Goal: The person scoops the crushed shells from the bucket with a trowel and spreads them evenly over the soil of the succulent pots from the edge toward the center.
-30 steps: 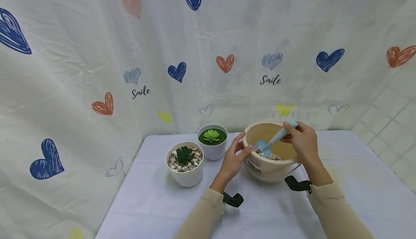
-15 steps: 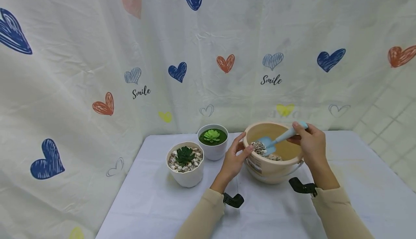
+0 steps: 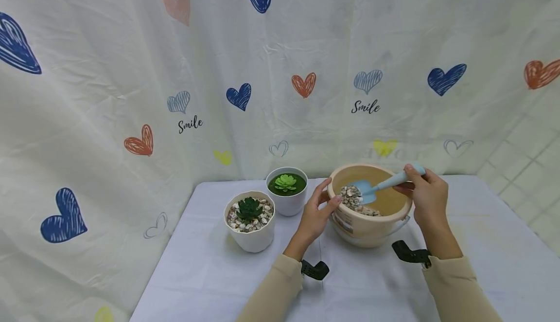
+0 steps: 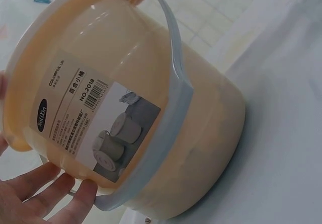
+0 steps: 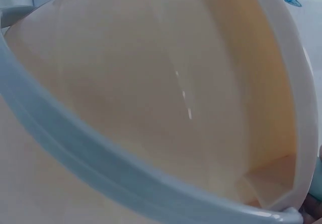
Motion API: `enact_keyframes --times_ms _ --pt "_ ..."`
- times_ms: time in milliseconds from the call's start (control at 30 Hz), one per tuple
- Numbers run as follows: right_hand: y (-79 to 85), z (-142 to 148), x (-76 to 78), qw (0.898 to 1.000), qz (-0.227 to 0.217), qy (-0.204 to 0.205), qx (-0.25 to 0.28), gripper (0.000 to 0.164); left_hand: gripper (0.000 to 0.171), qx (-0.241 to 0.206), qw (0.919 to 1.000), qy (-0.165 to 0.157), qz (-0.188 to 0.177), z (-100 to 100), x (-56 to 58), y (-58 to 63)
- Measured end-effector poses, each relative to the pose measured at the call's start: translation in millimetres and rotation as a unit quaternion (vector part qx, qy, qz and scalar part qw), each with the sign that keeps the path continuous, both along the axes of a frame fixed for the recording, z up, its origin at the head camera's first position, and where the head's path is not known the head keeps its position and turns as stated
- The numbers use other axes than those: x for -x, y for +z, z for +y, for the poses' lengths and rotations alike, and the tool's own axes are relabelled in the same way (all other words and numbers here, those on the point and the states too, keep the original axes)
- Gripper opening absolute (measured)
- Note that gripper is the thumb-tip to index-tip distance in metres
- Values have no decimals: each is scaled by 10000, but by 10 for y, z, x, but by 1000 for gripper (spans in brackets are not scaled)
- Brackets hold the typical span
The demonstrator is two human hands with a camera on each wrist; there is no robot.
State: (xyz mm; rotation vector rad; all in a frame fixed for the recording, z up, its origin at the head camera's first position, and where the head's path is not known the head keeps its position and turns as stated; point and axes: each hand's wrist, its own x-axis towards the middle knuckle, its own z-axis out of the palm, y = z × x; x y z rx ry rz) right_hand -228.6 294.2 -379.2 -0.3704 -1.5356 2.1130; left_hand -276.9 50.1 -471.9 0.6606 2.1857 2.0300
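Note:
A peach-coloured bucket (image 3: 359, 229) with a grey-blue handle stands on the table. My left hand (image 3: 314, 217) grips its left side, thumb over the rim and fingers against the outer wall. In the left wrist view, those fingers (image 4: 83, 199) touch the bucket below its paper label (image 4: 98, 118). My right hand (image 3: 428, 195) pinches the light blue handle of a small hand trowel (image 3: 393, 181) at the bucket's right rim. The trowel's blade lies inside, tilted down to the left, beside small pebbles (image 3: 351, 197). The bucket's wall fills most of the right wrist view.
Left of the bucket stands a white pot (image 3: 251, 239) with a dark green succulent (image 3: 249, 209) among pebbles. Behind it is another white pot (image 3: 288, 205) with a light green succulent (image 3: 285, 182). A heart-printed curtain (image 3: 323, 127) hangs at the table's back edge.
My right hand has moved right with the trowel, whose handle now lies flatter. More pebbles show near the blade. My left hand keeps its hold on the bucket.

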Motion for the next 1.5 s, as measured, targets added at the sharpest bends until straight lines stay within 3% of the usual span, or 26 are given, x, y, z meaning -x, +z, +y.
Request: enact_keyframes --times_ms 500,1033,1500 --pt "-55 72 21 9985 192 161 490 10 56 -23 10000 -22 -28 1 -9 -1" --pt "-72 69 6 9968 328 92 720 14 58 73 10000 28 -52 10 -4 -22" --pt "-72 93 -48 9902 677 255 1195 19 61 186 9994 -290 -50 -115 -21 32"
